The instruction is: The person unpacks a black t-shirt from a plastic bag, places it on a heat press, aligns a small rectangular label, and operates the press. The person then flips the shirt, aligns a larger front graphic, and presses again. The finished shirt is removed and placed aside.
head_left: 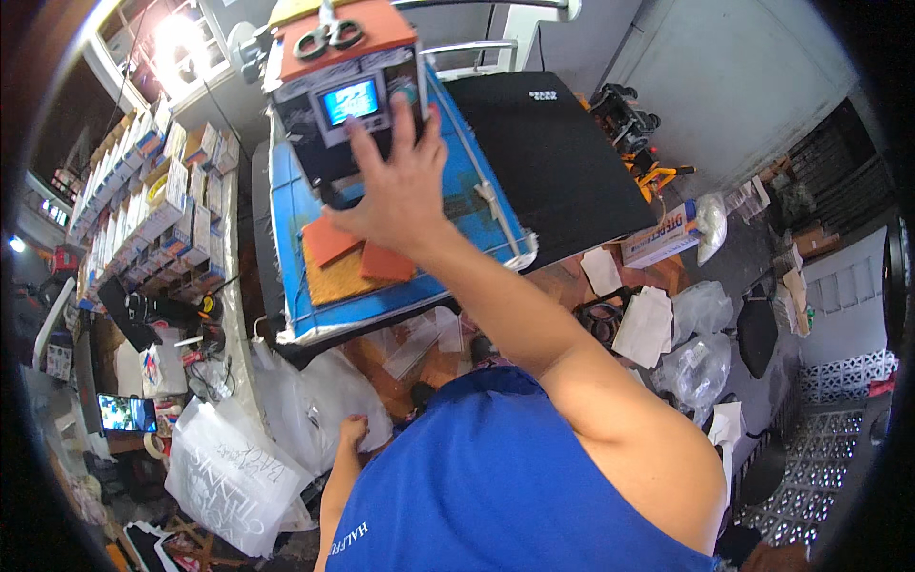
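Note:
My right hand [396,191] reaches up with its fingers spread over the front panel of a black and white control box [310,133]. Its fingertips touch the panel beside a small lit blue screen [350,101], and nothing is held in it. A pair of dark-handled scissors [329,38] lies on the orange pad on top of the box. Below the hand, orange pieces [330,240] rest on a yellow-brown pad on a blue board [448,276]. Down at my side, my left hand [354,429] is curled closed near translucent plastic, with nothing visible in it.
A flat black platen [543,162] extends right of the blue board. Boxes [162,205] are stacked on the left shelf, above a propped phone [127,414]. White plastic bags [229,477] hang at lower left. Papers [643,326] and clear bags [696,372] lie on the floor.

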{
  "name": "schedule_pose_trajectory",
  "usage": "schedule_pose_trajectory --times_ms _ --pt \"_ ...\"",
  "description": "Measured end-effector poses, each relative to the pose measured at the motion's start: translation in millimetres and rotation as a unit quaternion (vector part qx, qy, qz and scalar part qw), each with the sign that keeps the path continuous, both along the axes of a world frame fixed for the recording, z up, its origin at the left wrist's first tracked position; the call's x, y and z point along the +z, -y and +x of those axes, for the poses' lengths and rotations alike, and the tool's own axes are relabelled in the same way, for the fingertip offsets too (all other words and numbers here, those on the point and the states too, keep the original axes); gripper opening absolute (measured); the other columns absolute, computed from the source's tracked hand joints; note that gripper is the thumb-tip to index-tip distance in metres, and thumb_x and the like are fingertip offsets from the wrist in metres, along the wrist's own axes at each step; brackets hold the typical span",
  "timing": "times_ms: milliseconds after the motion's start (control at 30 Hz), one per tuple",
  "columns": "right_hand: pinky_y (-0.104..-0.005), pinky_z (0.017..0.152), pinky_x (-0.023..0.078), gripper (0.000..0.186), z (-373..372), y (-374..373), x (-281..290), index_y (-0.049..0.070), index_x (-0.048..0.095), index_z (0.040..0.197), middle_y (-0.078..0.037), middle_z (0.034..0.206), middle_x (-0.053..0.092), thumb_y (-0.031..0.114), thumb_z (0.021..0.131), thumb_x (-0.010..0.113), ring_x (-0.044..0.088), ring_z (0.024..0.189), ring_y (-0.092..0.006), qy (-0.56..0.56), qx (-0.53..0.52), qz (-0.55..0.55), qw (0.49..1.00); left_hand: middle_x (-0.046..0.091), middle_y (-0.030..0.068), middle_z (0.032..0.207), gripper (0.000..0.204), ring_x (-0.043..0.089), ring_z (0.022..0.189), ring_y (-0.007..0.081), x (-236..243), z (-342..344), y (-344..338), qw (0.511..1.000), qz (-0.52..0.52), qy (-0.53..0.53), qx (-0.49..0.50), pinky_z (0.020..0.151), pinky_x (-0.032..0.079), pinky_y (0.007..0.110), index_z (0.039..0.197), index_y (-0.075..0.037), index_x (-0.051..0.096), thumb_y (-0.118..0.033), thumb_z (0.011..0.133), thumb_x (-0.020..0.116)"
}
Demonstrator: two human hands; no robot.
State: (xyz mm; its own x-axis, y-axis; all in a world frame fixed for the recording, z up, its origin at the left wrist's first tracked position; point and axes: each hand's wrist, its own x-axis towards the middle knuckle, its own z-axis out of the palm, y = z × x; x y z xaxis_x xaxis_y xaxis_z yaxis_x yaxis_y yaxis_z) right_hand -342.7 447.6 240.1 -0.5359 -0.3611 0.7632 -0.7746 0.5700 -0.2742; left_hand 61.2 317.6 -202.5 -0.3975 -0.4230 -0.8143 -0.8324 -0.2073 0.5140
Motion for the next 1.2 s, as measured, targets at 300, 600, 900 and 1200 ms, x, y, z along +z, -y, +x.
schedule_pose_trajectory --times_ms 300,600,900,1200 --pt "-0.0546 0.093 0.05 0.05 -110.3 -200.7 -125.7 -0.003 0.071 0.1 -0.033 0.107 0.066 0.045 0.093 0.057 0.064 0.105 -0.0465 0.388 -0.124 0.278 0.87 0.067 0.0035 0.086 0.02 0.064 0.082 0.0173 -46.9 -50.0 -92.1 0.918 -0.295 -0.13 -0.233 0.074 0.052 0.035 0.107 -0.005 0.067 -0.015 0.092 0.058" --pt "-0.047 0.07 0.055 0.029 -163.2 -268.1 -66.9 -0.002 0.07 0.076 -0.027 0.08 0.067 0.024 0.081 0.059 0.068 0.076 -0.042 0.374 0.231 0.33 0.835 0.069 0.011 0.114 0.05 0.066 0.106 0.0234 189.1 -288.2 -286.3 0.917 0.239 -0.291 -0.129 0.096 0.05 0.035 0.13 0.003 0.057 -0.037 0.1 0.058" --pt "-0.0416 0.056 0.048 0.036 -112.5 -417.6 123.7 0.003 0.06 0.064 -0.018 0.065 0.06 0.027 0.089 0.067 0.063 0.062 -0.0338 0.335 0.754 0.374 0.424 0.053 0.0186 0.139 0.084 0.053 0.127 0.0334 287.6 -416.6 -365.7 0.723 0.463 -0.463 0.22 0.109 0.04 0.045 0.145 0.002 0.04 -0.067 0.097 0.041" --pt "-0.043 0.084 0.056 0.081 -92.2 -372.5 -21.4 0.002 0.064 0.117 -0.015 0.107 0.07 0.073 0.094 0.034 0.07 0.088 -0.0294 0.881 0.298 0.023 0.367 0.057 0.0191 0.132 0.056 0.039 0.138 0.0385 314.5 -284.4 -389.5 0.747 -0.372 -0.505 -0.222 0.118 0.025 0.05 0.122 0.003 0.061 -0.044 0.092 0.065"
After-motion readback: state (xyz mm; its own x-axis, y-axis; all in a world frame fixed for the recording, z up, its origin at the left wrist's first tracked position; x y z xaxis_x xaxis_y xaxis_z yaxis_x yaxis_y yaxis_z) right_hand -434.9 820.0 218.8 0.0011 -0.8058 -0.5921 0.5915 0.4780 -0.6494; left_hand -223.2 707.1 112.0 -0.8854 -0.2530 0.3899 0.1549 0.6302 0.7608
